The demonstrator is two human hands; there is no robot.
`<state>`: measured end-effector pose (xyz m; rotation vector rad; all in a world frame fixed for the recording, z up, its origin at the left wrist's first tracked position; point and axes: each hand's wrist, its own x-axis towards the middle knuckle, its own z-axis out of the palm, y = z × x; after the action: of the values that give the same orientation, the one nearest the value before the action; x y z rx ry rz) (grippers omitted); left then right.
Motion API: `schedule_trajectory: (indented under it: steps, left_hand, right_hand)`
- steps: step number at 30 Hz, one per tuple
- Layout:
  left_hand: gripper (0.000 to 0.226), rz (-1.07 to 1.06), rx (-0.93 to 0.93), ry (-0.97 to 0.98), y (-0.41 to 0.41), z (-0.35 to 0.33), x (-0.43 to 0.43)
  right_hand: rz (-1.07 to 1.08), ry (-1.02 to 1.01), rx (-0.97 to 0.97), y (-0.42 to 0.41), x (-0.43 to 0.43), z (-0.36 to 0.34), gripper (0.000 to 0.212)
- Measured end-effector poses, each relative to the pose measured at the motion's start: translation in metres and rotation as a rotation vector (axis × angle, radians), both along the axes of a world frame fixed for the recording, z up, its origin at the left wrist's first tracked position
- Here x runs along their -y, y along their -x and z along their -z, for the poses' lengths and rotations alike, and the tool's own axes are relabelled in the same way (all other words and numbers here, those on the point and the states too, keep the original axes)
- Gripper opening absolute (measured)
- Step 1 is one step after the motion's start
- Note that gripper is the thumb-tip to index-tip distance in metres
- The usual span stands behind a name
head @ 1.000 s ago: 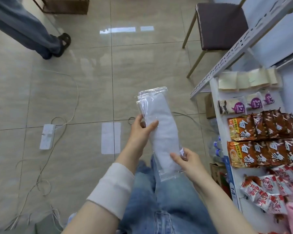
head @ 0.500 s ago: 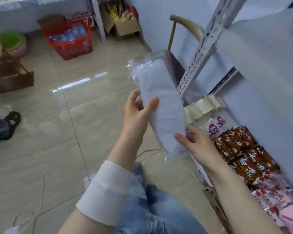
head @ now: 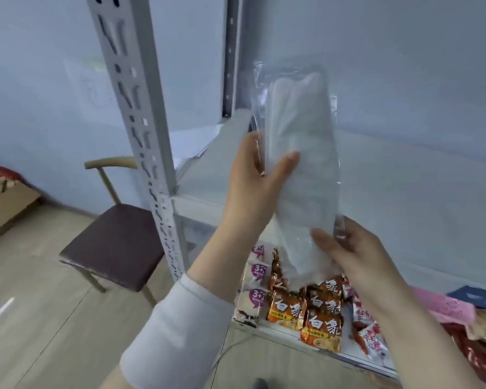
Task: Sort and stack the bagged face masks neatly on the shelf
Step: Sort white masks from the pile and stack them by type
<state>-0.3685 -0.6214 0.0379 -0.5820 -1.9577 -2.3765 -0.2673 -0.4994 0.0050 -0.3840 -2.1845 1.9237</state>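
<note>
The left hand gripped the bagged face masks at mid-height, and the right hand pinched the lower edge. The pack stood nearly upright, long axis vertical, before the shelf; orange packets below read "白象".

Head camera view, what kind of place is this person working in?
Likely a small shop or stockroom. A slotted metal shelving upright carries shelves, the lower one lined with rows of orange food packets, and a cardboard box sits on the floor. The bagged masks being held look like stock too.
</note>
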Motion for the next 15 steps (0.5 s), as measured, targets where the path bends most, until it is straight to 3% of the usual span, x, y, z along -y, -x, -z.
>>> schedule_trajectory:
  steps: [5, 8, 12, 15]
  left_hand:
    - [0.018, 0.098, 0.05, 0.042, 0.043, -0.005, -0.08]
    - [0.026, 0.098, 0.104, 0.05, 0.059, -0.003, -0.115]
    - [0.037, 0.099, 0.196, 0.095, 0.083, 0.006, -0.146]
    - [0.04, 0.121, 0.245, 0.223, 0.103, 0.022, -0.155]
  right_hand:
    - [0.17, -0.008, -0.061, 0.025, -0.055, 0.0, 0.013]
    - [0.226, -0.002, -0.066, 0.045, -0.078, 0.007, 0.006]
    - [0.319, 0.09, -0.022, 0.084, -0.104, 0.015, 0.017]
    - [0.336, 0.151, 0.039, 0.118, -0.119, 0.014, 0.003]
